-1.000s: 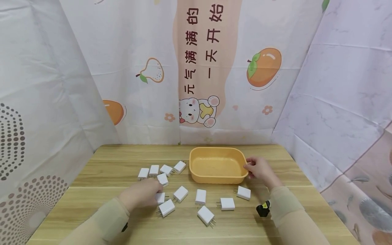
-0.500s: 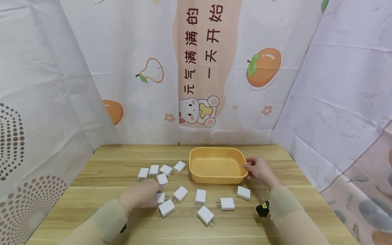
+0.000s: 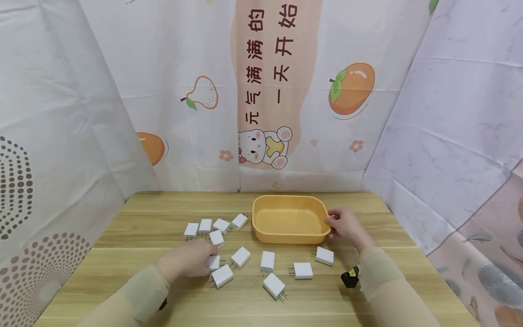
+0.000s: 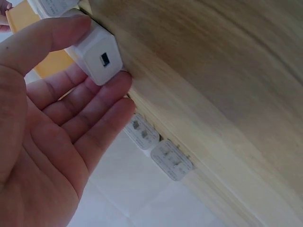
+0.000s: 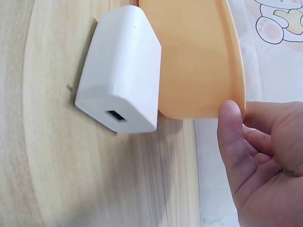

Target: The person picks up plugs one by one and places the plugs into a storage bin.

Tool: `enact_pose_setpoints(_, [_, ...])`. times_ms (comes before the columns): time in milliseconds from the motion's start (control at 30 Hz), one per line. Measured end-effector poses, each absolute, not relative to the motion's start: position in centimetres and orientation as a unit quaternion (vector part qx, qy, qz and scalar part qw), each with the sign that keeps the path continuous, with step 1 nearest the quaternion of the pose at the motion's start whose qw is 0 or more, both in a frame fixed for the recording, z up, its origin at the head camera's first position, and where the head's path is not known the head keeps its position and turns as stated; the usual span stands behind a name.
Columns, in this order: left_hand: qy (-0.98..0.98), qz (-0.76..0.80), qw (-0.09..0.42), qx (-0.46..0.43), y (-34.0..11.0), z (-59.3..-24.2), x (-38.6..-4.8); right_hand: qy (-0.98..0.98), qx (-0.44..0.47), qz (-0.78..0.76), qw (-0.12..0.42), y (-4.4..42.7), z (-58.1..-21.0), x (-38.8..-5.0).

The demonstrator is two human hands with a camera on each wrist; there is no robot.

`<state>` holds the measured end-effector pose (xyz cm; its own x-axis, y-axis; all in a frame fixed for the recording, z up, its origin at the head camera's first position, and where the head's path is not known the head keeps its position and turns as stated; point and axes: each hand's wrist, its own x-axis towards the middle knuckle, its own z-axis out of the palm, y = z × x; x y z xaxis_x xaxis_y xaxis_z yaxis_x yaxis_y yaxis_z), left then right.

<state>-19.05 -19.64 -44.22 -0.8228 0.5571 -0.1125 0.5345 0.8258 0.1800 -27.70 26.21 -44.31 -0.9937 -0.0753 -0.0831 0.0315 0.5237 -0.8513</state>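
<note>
My left hand (image 3: 189,259) holds a white USB charger (image 3: 213,263) on the left part of the table, near several others. In the left wrist view, the thumb lies on one side of this charger (image 4: 98,56) and the fingers on the other, with its USB port facing the camera. My right hand (image 3: 347,227) pinches the right rim of a yellow plastic basin (image 3: 290,238). The right wrist view has the thumb on the inside of the basin wall (image 5: 236,71), the other fingers behind it. Nothing lies inside the basin.
Several white chargers lie loose on the wooden table (image 3: 327,306): some left of the basin, such as a charger (image 3: 239,221), others in front of it, such as a charger (image 3: 303,270). A printed curtain (image 3: 286,179) hangs behind the table.
Both hands, the basin and the chargers stay in place. The head view has shifted very slightly.
</note>
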Motion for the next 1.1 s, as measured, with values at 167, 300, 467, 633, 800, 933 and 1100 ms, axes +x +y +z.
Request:
enact_pose_setpoints(167, [0.948, 0.083, 0.073, 0.298, -20.1, -44.1, -19.0, 0.869, -0.011, -0.491, 0.056, 26.2, -44.3, -27.7])
enact_pose_setpoints(300, [0.946, 0.096, 0.059, 0.303, -20.3, -43.5, -19.1, 0.867, -0.011, -0.495, 0.059, 26.3, -44.3, -27.7])
enact_pose_setpoints(467, [0.951, 0.099, 0.04, 0.29, -20.4, -42.6, -19.1, 0.866, -0.011, -0.496, 0.063, 26.3, -44.2, -27.7])
enact_pose_setpoints(633, [0.951, 0.103, 0.023, 0.29, -20.2, -41.1, -18.9, 0.867, -0.008, -0.494, 0.063, 26.3, -44.4, -27.8])
enact_pose_setpoints(800, [0.941, 0.117, 0.006, 0.317, -20.2, -39.4, -18.8, 0.866, -0.01, -0.496, 0.063, 26.3, -44.5, -27.8])
enact_pose_setpoints(933, [0.939, 0.127, 0.003, 0.32, -20.4, -38.4, -18.6, 0.863, -0.011, -0.501, 0.066, 26.4, -44.5, -27.8])
enact_pose_setpoints(1100, [0.941, 0.127, 0.002, 0.313, -20.7, -37.7, -18.5, 0.858, -0.009, -0.508, 0.072, 26.5, -44.6, -27.8])
